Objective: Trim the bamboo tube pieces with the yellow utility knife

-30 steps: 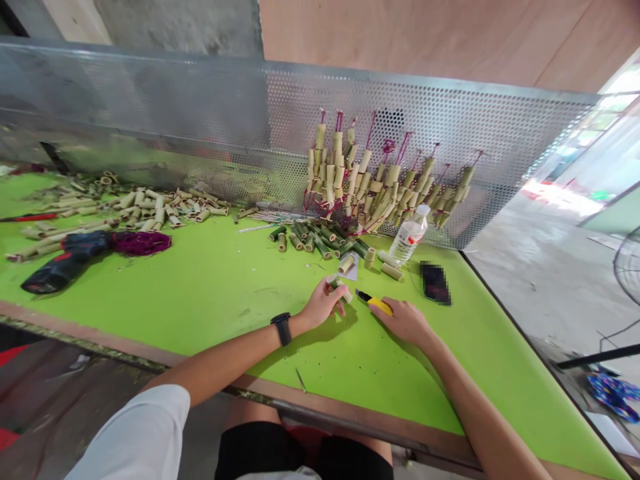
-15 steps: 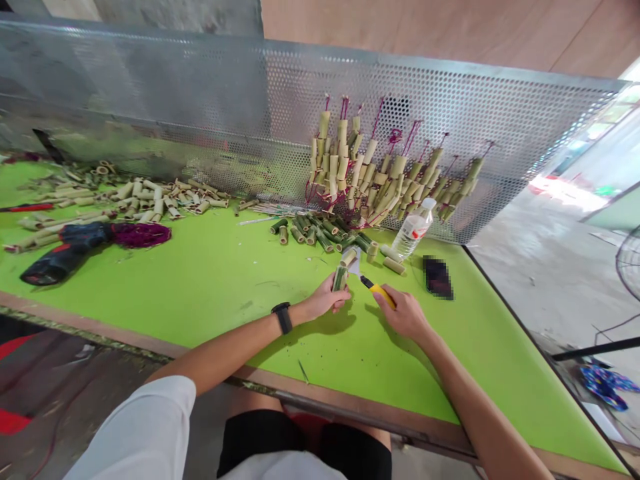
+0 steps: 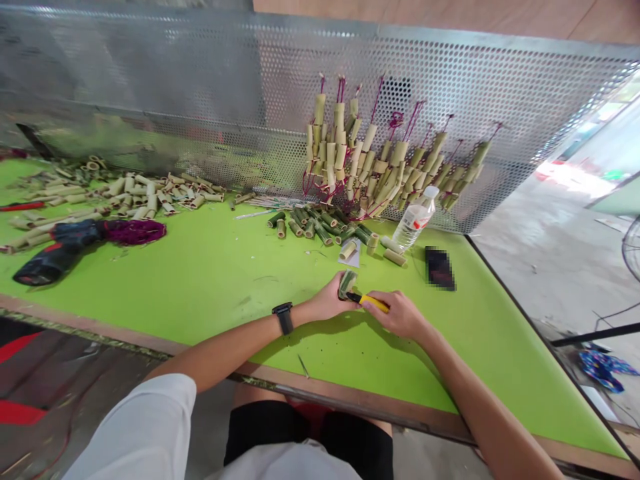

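The green desk [image 3: 200,287] is the largest item, with a perforated metal screen [image 3: 185,137] standing along its far side. Strung bamboo lengths [image 3: 331,165] hang against that screen on purple cord. A heap of pale bamboo pieces [image 3: 150,198] lies at the desk's far left; dark green bamboo pieces [image 3: 323,231] are piled below the strung lengths. A black-and-red drill [image 3: 60,250] lies on its side at the left, its front end touching a bundle of purple string [image 3: 135,231].

The left hand [image 3: 327,300] and right hand [image 3: 400,315] meet over the desk, near the green pile. A clear bottle [image 3: 415,223] stands beyond the right hand. The right grip is closed on a yellow knife [image 3: 375,304], its dark tip at the held piece — whether the blade cuts in cannot be told. The left grip is closed around that short green bamboo piece [image 3: 347,283], tilted, above the desk.
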The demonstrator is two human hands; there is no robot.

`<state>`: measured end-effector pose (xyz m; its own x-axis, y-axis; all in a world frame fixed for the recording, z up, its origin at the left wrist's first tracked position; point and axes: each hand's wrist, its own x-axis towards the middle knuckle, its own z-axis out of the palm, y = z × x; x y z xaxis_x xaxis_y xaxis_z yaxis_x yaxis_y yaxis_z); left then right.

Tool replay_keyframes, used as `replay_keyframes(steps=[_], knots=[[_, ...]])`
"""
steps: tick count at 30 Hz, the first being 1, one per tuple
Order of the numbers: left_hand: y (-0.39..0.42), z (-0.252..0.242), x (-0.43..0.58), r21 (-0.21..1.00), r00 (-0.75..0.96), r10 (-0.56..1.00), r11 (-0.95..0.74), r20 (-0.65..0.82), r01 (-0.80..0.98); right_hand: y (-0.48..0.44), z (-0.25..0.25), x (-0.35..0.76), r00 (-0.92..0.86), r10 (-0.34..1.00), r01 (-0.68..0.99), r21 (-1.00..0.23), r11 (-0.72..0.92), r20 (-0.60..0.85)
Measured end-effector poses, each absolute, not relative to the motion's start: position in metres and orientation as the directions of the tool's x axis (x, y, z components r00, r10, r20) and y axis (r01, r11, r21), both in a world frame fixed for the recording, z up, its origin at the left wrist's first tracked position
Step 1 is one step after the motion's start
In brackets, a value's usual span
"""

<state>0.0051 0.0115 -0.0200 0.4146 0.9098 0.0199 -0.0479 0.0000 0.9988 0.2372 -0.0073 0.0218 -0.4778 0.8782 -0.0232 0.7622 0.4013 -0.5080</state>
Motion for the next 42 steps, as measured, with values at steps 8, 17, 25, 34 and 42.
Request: replay_keyframes(steps=[8,17,25,34,42], knots=[[0.012,-0.021,0.005,0.975,0.34,0.94,-0.086,0.012,0.203,-0.004,0.013,0.239,-0.377,0.926,0.815,-0.475,0.332,0.0],[0.008,-0.015,0.004,0.956,0.253,0.966,-0.035,-0.042,0.292,0.008,0.025,0.258,-0.076,0.962,0.852,-0.485,0.198,0.261],[0.012,-0.022,0.006,0.994,0.302,0.948,0.082,-0.102,0.078,-0.011,0.021,0.226,-0.327,0.942,0.811,-0.49,0.319,0.073],[0.01,-0.01,0.003,0.992,0.339,0.933,0.106,-0.123,0.07,-0.01,0.017,0.229,-0.386,0.922,0.782,-0.525,0.334,0.012],[0.007,-0.009,0.004,0.98,0.298,0.951,0.029,-0.088,0.197,-0.004,0.016,0.235,-0.257,0.965,0.863,-0.437,0.256,0.057]])
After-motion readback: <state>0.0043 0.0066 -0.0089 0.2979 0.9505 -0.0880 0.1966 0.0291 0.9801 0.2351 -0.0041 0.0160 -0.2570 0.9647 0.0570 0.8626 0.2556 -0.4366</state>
